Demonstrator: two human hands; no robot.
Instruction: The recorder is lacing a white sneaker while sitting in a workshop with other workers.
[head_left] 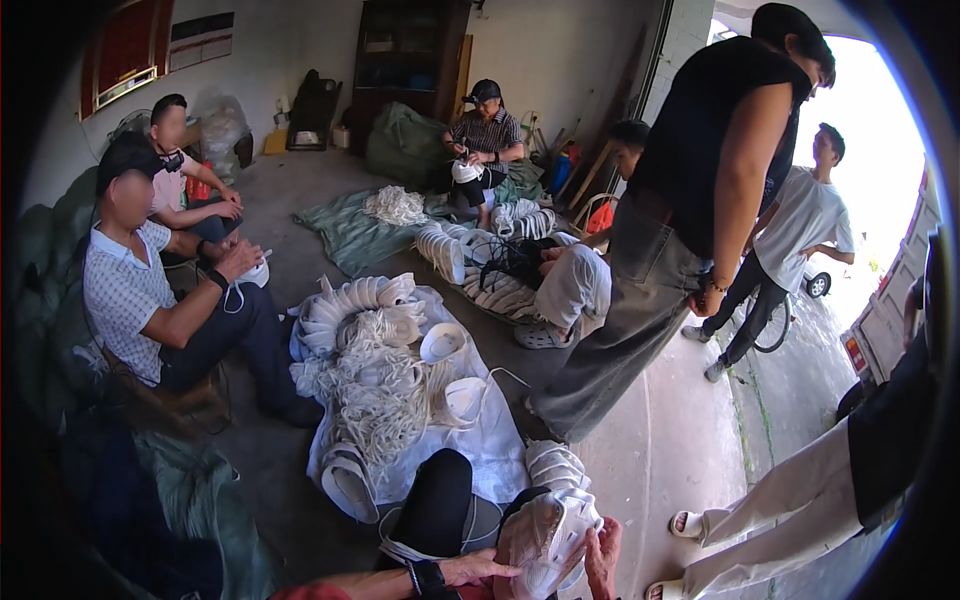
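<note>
On my lap, near the lower edge, lies a white shoe upper (548,540) with openings along its top. My left hand (478,568), with a dark band at its wrist, reaches in from the left and has its fingertips closed on the near side of the shoe upper. At its right edge my right hand (602,556) grips it with bent fingers. Just beyond, a nested stack of white shoe uppers (557,466) rests beside my knee. A thin white cord (474,510) hangs over my dark-trousered leg.
A white sheet (490,440) ahead bears a heap of white laces (375,410) and several shoe uppers (443,343). At the left a seated person (130,290) handles a white piece. Another person (690,200) stands close on the right. Green sacking (345,235) lies farther back.
</note>
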